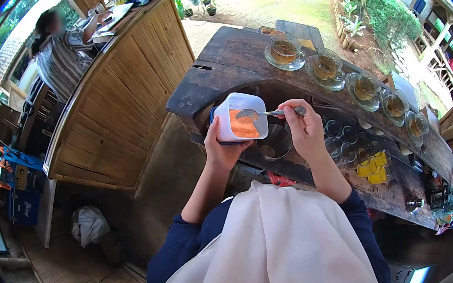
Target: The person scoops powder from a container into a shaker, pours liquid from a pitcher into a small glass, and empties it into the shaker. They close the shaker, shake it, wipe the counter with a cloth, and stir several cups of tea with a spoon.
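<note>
My left hand is wrapped round a white plastic tub, tilted so that its inside faces me. Orange powder lies in the tub, and a dark blue edge, perhaps its lid, shows behind it. Between the fingers and thumb of my right hand is a metal spoon. Its bowl is inside the tub, at the upper edge of the powder. Just below the tub, partly covered by it, a clear glass vessel stands on the lower shelf.
Several glass cups of brown drink on saucers line the curved wooden counter. Below are empty glasses and glasses of yellow liquid. A person in a striped shirt sits behind a wood-panelled desk at left.
</note>
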`<state>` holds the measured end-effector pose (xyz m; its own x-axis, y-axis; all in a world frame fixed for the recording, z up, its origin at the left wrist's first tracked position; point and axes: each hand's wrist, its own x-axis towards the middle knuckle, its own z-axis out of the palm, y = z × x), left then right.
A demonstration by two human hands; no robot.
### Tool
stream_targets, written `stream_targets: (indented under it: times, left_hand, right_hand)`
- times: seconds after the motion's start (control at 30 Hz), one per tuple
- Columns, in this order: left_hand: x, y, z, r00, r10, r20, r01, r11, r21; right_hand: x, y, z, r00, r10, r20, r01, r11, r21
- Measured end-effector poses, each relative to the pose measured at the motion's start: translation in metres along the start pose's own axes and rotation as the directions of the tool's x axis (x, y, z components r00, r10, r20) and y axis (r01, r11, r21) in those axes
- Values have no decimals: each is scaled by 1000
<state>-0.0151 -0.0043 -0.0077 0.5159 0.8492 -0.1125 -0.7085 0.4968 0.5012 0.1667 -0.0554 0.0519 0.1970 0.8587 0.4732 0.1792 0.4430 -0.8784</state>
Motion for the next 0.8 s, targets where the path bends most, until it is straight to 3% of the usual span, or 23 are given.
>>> stream_targets:
  times: [0.27,0.33,0.47,0.67,0.8]
  left_hand:
    - [1,1,1,1000,-14,10,14,1000,8]
    - [2,0,-1,1000,-15,11,15,1000,8]
    - [2,0,-1,1000,-21,14,21,1000,7]
    - [2,0,-1,1000,-25,15,24,1000,8]
    - [3,-1,-2,1000,-24,11,24,1000,5]
  right_hand:
    - [-1,8,-1,999,42,-3,-43,999,-15]
    - [-1,12,-2,1000,8,-8,-9,990,-141]
    - [-3,20,-3,999,38,11,-36,986,-166]
    - [-3,19,1,989,141,-40,-140,990,15]
    - [-2,20,-6,971,233,58,-235,971,36]
